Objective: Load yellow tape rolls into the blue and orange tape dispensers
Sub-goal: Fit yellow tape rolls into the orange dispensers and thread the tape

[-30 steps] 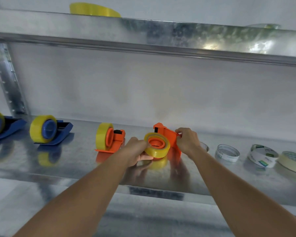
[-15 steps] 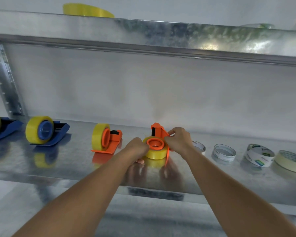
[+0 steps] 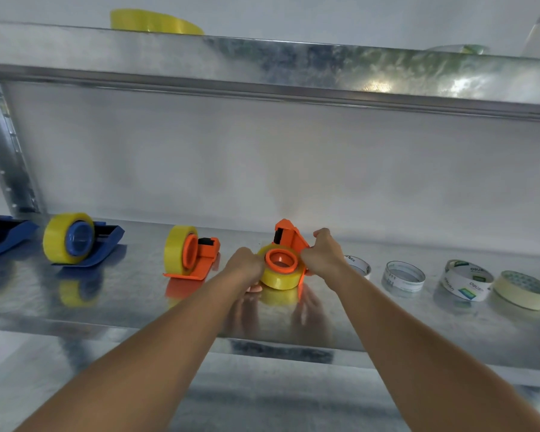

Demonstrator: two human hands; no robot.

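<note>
On the metal shelf [image 3: 138, 307], my left hand [image 3: 243, 266] grips the left side of a yellow tape roll [image 3: 279, 279] that lies flat around an orange hub. My right hand [image 3: 323, 257] holds the orange tape dispenser [image 3: 289, 236] that the roll sits in, tipped on its side. To the left stands another orange dispenser [image 3: 197, 260] with a yellow roll on it. Further left a blue dispenser [image 3: 81, 241] carries a yellow roll, and a second blue dispenser [image 3: 0, 233] is cut off by the left edge.
Right of my hands lie several other rolls: a white one [image 3: 359, 265], a clear one [image 3: 402, 275], a printed white one [image 3: 466, 283] and a cream masking tape [image 3: 524, 289]. A yellow roll [image 3: 155, 21] rests on the upper shelf [image 3: 293, 67]. A steel upright [image 3: 3, 151] stands at left.
The roll has gone from tilted in my left hand to flat on the dispenser's hub. My right hand has moved in against the roll, and both hands now press close around it.
</note>
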